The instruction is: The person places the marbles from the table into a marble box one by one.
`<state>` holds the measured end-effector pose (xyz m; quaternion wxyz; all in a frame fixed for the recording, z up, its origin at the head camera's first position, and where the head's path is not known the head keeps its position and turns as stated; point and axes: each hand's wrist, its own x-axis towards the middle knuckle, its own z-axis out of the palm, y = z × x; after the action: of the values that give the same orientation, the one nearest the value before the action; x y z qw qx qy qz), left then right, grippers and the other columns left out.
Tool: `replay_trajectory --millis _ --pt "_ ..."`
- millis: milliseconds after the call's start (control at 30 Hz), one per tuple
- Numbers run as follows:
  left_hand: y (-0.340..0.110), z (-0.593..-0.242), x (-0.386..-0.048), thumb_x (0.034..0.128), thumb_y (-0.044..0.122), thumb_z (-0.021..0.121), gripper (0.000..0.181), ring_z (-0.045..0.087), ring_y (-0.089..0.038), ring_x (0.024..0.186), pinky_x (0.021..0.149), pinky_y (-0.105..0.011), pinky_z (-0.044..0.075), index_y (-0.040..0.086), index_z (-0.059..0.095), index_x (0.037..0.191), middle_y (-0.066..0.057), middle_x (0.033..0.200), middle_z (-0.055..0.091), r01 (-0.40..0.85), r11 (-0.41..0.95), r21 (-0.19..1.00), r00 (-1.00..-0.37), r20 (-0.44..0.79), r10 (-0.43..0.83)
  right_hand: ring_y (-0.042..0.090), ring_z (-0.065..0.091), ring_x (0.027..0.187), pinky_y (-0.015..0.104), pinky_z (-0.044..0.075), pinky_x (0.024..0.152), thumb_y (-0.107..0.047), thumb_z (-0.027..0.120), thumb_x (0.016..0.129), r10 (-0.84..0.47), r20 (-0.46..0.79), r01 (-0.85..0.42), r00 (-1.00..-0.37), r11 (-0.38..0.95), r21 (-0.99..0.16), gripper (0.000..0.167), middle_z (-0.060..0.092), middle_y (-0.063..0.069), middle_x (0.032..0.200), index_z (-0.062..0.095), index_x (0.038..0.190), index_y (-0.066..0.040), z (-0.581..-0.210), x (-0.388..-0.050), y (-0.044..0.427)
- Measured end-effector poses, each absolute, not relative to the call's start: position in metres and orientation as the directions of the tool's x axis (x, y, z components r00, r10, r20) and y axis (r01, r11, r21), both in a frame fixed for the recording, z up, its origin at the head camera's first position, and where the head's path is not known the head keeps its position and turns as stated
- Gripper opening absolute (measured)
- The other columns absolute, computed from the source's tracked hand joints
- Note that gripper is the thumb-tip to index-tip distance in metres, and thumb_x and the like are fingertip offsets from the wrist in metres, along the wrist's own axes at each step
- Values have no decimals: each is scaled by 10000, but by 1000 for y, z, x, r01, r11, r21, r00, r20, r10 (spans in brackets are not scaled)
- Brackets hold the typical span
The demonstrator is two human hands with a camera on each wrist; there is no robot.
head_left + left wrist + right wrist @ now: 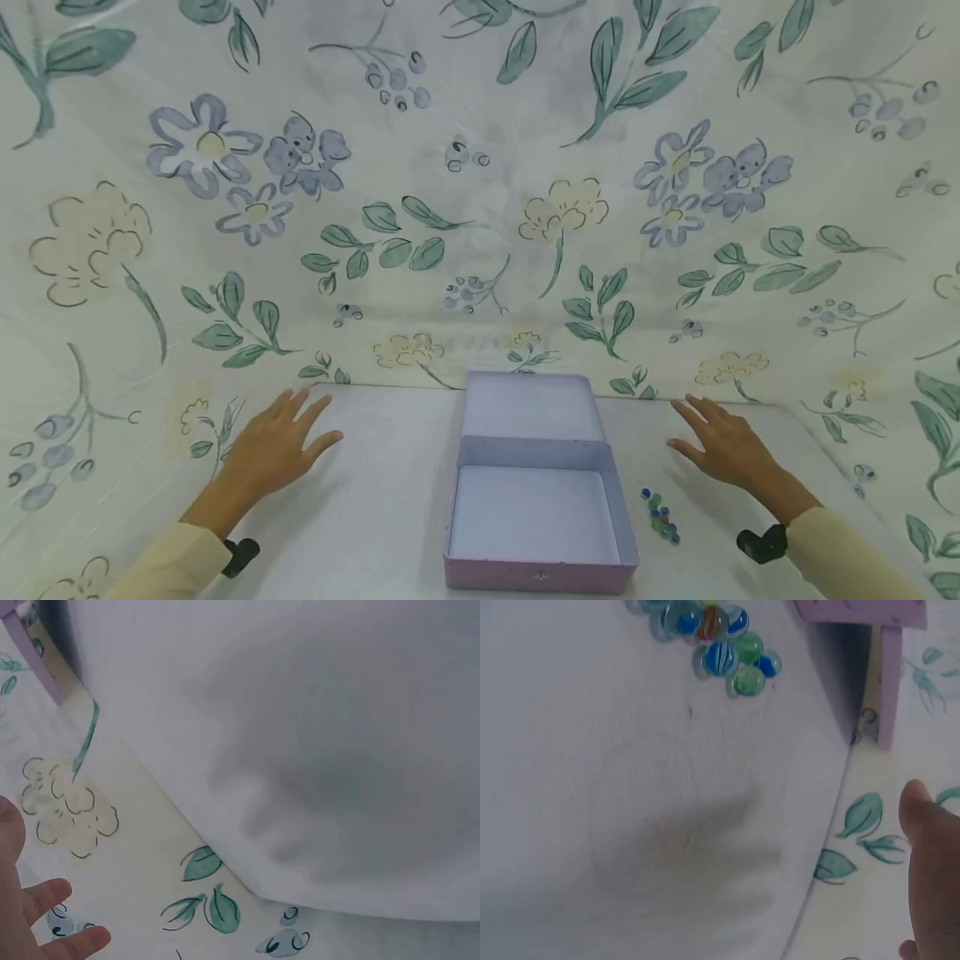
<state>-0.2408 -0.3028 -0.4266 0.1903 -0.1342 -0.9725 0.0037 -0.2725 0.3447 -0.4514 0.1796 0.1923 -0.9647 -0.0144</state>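
Note:
Spread fingers show on my left hand (273, 446), which hovers over the left part of the white table (375, 492) and holds nothing. My right hand (723, 442) is likewise held above the table on the right, fingers apart, nothing in them. Between the hands stands a lilac metal box (542, 575), its lid (532, 406) swung back and its inside bare. A small cluster of glass marbles (660, 518), blue, green and reddish, lies just right of the box, nearest my right hand. In the right wrist view the marbles (721, 658) show swirled colours.
A floral cloth (480, 167) hangs behind the table and also shows past its sides. The table's back edge (390, 386) runs behind the box. Dark straps (763, 543) sit at both wrists, below light sleeves (847, 554).

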Motion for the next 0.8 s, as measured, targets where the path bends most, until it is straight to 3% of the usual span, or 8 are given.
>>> replay_trajectory --millis 133,333,533,800 --pt "-293 -430 -239 948 428 650 613 440 -535 1337 1072 -678 395 87 513 1439 -283 1453 491 289 957 24 -891 371 260 493 581 1188 637 543 875 -343 747 892 -395 344 -410 -852 911 32 666 540 288 1386 491 1432 -52 -452 -268 341" --pt "-276 -433 -237 1016 333 574 513 423 -501 1365 1088 -679 374 124 471 1473 -264 1490 457 338 888 312 -933 236 272 485 597 1142 598 560 876 -237 779 863 -434 368 -490 -822 869 -70 635 590 275 1314 522 1408 -37 -456 -262 335" --pt "-259 -441 -233 1022 400 548 556 416 -444 1403 1118 -638 376 130 446 1498 -205 1514 464 343 832 436 -939 170 298 444 625 1151 548 563 908 -188 756 881 -478 305 -537 -823 830 -148 536 633 227 1294 585 1363 -29 -461 -257 323" --pt "-220 -451 -226 1015 454 538 571 421 -387 1421 1034 -525 513 160 452 1497 -137 1531 462 322 704 633 -930 71 361 249 729 916 276 618 759 8 688 888 -621 150 -631 -770 704 -327 284 734 152 1081 693 1171 28 -467 -253 310"
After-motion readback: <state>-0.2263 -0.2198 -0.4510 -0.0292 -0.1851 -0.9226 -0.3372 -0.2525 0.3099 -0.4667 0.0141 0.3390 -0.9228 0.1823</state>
